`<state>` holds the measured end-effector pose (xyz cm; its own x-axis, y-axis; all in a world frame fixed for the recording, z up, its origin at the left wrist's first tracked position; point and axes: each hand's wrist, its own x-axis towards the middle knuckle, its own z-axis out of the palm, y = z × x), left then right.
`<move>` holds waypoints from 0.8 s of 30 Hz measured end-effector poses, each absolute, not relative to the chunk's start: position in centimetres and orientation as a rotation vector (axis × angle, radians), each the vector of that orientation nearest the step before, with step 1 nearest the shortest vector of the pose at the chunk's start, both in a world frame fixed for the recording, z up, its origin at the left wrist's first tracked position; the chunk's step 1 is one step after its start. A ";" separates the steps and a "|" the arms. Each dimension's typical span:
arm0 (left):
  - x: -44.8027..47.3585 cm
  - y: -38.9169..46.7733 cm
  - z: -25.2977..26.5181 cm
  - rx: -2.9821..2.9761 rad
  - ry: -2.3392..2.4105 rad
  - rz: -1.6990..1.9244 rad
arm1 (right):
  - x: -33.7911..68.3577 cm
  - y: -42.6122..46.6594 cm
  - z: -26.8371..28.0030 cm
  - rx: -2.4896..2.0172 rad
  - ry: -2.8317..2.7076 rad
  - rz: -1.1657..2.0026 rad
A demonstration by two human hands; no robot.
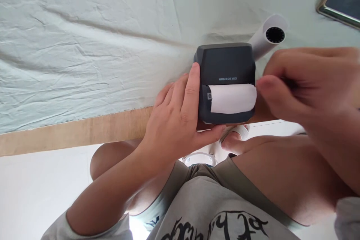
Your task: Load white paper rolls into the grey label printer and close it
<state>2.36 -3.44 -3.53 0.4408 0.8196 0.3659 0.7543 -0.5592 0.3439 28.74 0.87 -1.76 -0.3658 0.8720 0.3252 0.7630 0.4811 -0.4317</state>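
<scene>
A dark label printer (225, 63) marked NIIMBOT sits near the table's front edge. White label paper (233, 98) sticks out of its slot and lies over the front part. My left hand (176, 116) grips the printer's left side, its fingers along that side and the thumb by the front edge. My right hand (298, 82) is closed just right of the printer, with thumb and fingers curled together. Its thumb tip is at the paper's right edge; whether it pinches anything is hidden.
A white paper roll (263, 41) with a dark core lies behind the printer, partly covered by it. A phone (341, 2) rests at the far right. Pale wrinkled cloth (98, 45) covers the table, leaving a wooden front edge (112, 125) bare. My legs are below.
</scene>
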 end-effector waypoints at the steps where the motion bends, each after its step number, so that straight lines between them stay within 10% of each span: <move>1: 2.3 -3.4 -3.5 2.552 1.403 0.758 | 28.4 1.0 -1.7 -1.273 -2.242 0.290; 24: 1.5 -2.4 -2.0 2.315 1.500 0.648 | 27.3 2.9 -1.2 -1.371 -2.245 0.628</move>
